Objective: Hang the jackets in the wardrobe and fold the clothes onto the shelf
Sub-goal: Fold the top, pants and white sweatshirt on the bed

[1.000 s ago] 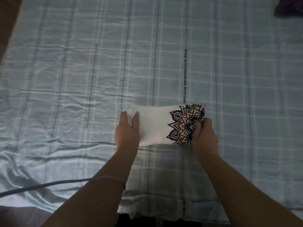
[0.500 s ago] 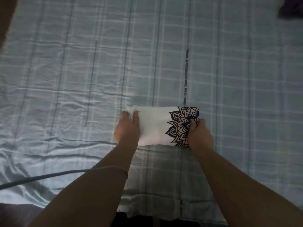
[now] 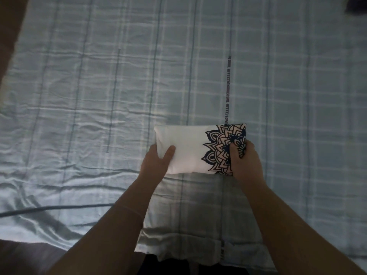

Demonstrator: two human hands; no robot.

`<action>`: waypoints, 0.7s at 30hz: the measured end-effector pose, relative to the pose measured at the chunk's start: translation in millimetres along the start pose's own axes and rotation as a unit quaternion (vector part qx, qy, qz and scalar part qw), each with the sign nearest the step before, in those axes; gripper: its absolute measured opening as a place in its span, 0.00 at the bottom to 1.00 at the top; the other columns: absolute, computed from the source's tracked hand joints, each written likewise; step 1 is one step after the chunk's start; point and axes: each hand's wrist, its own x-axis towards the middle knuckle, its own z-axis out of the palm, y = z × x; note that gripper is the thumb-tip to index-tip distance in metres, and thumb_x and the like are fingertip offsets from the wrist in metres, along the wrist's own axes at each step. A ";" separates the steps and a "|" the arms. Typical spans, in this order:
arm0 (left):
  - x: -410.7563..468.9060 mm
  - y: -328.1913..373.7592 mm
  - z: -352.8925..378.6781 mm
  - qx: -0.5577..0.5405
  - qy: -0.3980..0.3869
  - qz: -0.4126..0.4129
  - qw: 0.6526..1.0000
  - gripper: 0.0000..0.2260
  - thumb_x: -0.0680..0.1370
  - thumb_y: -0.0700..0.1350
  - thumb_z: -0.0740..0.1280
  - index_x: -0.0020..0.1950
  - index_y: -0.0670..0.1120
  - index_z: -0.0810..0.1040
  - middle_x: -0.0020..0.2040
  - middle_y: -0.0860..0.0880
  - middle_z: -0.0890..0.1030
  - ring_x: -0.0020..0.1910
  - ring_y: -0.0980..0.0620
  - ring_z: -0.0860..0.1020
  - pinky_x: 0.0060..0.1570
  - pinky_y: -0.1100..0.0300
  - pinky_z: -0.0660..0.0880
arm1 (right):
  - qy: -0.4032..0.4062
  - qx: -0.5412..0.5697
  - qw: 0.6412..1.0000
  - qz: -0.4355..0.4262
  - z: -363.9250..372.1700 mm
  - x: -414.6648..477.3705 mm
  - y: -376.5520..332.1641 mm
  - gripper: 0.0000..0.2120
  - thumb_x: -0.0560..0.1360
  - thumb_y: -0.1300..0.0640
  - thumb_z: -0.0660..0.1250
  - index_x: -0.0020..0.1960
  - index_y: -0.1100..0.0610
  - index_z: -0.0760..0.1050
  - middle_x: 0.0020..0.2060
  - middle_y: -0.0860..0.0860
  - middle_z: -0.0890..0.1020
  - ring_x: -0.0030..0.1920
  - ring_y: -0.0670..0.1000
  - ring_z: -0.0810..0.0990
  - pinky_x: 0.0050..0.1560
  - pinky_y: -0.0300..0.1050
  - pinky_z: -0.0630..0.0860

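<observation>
While the folded white cloth garment with a dark blue mandala print (image 3: 188,151) sat over the near middle of the bed, both hands held it, one at each short end. The left hand (image 3: 156,162) gripped the plain white end: its thumb lay flat on the top face and its fingers (image 3: 153,154) wrapped the left edge, their tips hidden beneath the bundle. The right hand (image 3: 247,164) gripped the printed end: its thumb pressed onto the mandala and its fingers (image 3: 249,145) curled round the right edge, tips likewise hidden. The garment formed a compact rectangle, long side running left to right, with the print confined to its right third. Whether it rested on the bedding or was raised just clear of it could not be told.

A pale blue-green checked bed sheet (image 3: 99,86), creased in places, covered the bed. A strip of printed lettering (image 3: 227,90) ran along the sheet and ended just beyond the garment's far edge. A grey cable (image 3: 49,209) crossed the sheet's near left part and passed behind the left forearm. A thin thread band (image 3: 136,210) circled the left forearm. A dark purple cloth (image 3: 357,4) lay at the far right corner, well apart from the hands. Nothing lay between the hands and the garment.
</observation>
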 end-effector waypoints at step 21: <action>-193.3 119.7 -88.9 -0.276 0.018 0.078 0.958 0.15 0.74 0.60 0.68 0.54 0.54 0.82 0.51 0.53 0.86 0.50 0.53 0.84 0.50 0.52 0.80 | -0.056 0.213 0.968 -0.120 -176.3 -103.7 -91.5 0.13 0.83 0.49 0.59 0.49 0.30 0.76 0.48 0.43 0.84 0.51 0.48 0.83 0.54 0.52 0.80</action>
